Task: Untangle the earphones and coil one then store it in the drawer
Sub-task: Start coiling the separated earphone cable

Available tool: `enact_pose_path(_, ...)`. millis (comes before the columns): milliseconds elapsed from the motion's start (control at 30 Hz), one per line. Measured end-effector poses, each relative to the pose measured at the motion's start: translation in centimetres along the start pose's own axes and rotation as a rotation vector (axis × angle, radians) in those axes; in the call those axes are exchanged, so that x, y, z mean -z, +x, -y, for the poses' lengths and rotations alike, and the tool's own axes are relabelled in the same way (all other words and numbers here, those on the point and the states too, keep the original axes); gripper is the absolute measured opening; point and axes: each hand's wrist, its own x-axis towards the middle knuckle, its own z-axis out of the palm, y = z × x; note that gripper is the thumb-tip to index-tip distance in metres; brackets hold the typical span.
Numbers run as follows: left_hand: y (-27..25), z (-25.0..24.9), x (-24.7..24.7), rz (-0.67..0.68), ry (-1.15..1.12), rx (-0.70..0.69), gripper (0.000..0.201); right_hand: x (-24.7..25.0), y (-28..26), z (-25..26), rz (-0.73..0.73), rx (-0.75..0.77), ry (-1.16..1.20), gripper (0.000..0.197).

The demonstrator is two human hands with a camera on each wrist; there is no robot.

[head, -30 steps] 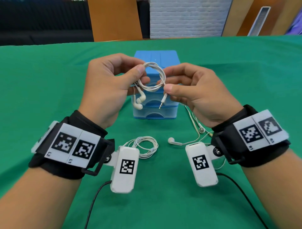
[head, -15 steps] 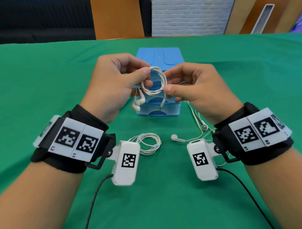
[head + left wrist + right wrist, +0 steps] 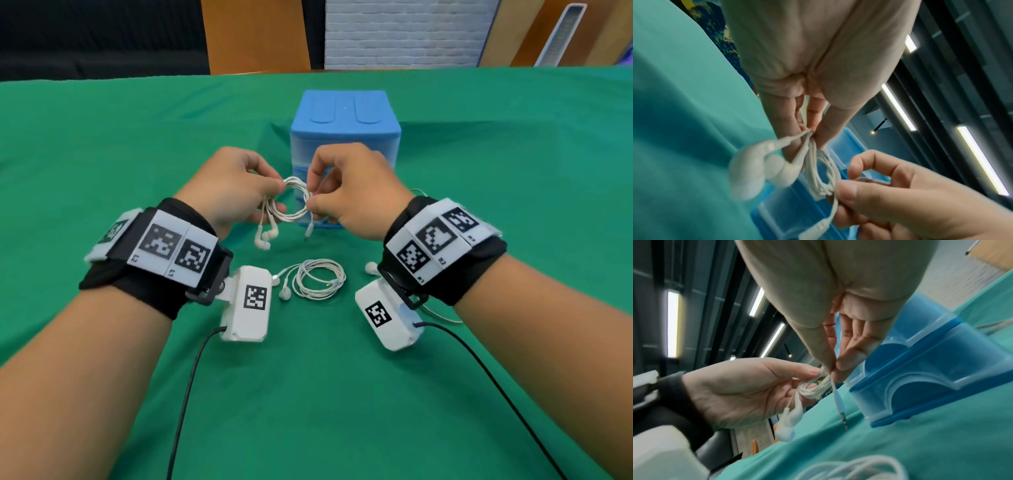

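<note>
White cord is wound into a small coil (image 3: 294, 200) and held in the air between both hands, just in front of the blue drawer unit (image 3: 345, 137) on the green cloth (image 3: 137, 137).

The risk I see is the coil springing apart. It is loose, nothing ties it, and only two pinches on opposite sides keep the loops together. If either pinch slackens while a hand goes to pull a drawer, the turns could fan out and snag again. The two earbuds (image 3: 265, 238) and the plug (image 3: 309, 234) dangle below the coil, so they could catch on the drawer's edge or drag loops out on the way in. All the drawers look closed, so one hand will likely have to let go first.

The left hand (image 3: 233, 192) pinches the coil's left side between thumb and fingertips, the fingers curled in close; the wrist view shows the strands bunched right at the fingertips (image 3: 826, 136). The right hand (image 3: 356, 192) pinches the right side the same way, thumb against forefinger, with the plug's lead hanging from that pinch. Neither hand touches the cloth.

A second coil (image 3: 317, 279) lies on the cloth nearer me, between the wrists, and more loose cord (image 3: 442, 317) shows partly hidden beneath the right wrist.
</note>
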Motion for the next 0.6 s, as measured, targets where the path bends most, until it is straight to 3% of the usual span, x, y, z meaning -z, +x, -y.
enact_pose_path(133, 0.4, 1.2, 0.2, 0.035, 0.11, 0.068, 0.019, -0.8, 0.5, 0.4, 0.125, 0.022, -0.121, 0.014)
enact_pose_path(267, 0.9, 2.0, 0.5, 0.111, 0.543, 0.064, 0.013, -1.3, 0.7, 0.0, 0.371, -0.064, -0.139, 0.014)
enact_pose_path(367, 0.7, 1.7, 0.6, 0.134, 0.78, 0.04, 0.011, -1.3, 1.0, -0.2, 0.413, -0.069, -0.157, 0.017)
enact_pose_path(600, 0.8, 1.3, 0.1, 0.144, 0.941, 0.015, 0.012, -0.9, 0.7, -0.2, 0.454, -0.097, -0.129, 0.015)
